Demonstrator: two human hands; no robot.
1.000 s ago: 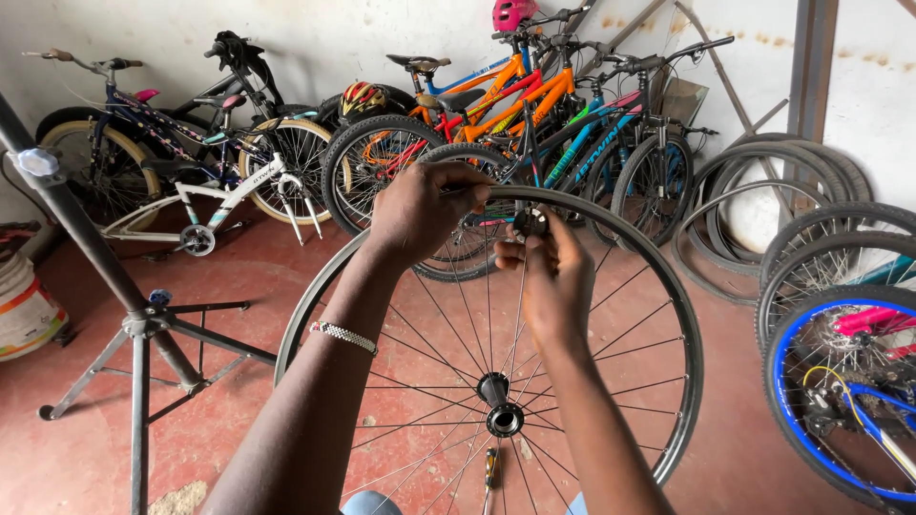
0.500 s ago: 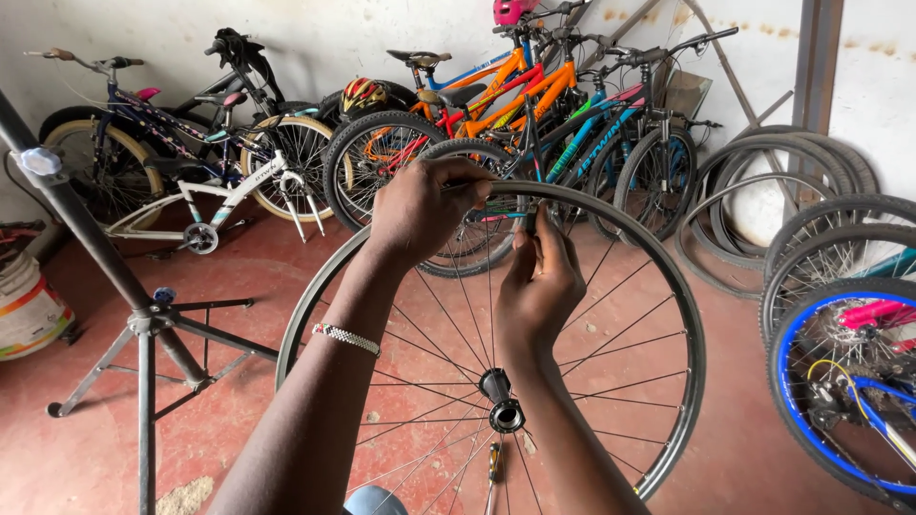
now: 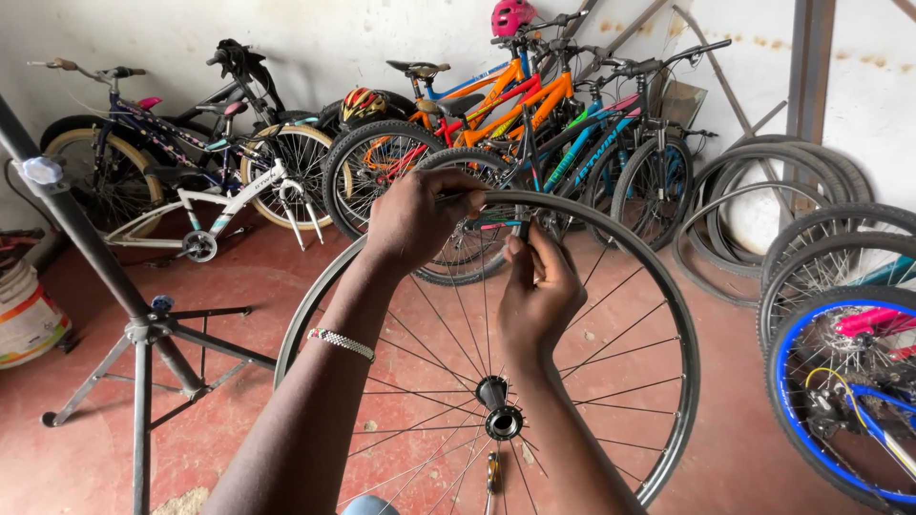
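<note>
A bare spoked bicycle wheel stands upright before me, its dark rim (image 3: 668, 305) arching over a black hub (image 3: 499, 407). My left hand (image 3: 415, 221) is closed over the top of the rim, wearing a beaded bracelet at the wrist. My right hand (image 3: 539, 291) sits just below the rim, fingertips pinched on a small tool (image 3: 521, 227) at a spoke end. A screwdriver (image 3: 492, 474) hangs low behind the spokes, near the hub.
A black repair stand (image 3: 143, 329) with tripod legs stands at left, beside a white bucket (image 3: 27, 315). Several bicycles (image 3: 534, 124) line the back wall. Loose tyres and wheels (image 3: 840, 286) lean at right, one with a blue rim. The floor is red concrete.
My right hand has shifted left and down slightly along the rim. The left hand stays on the rim top.
</note>
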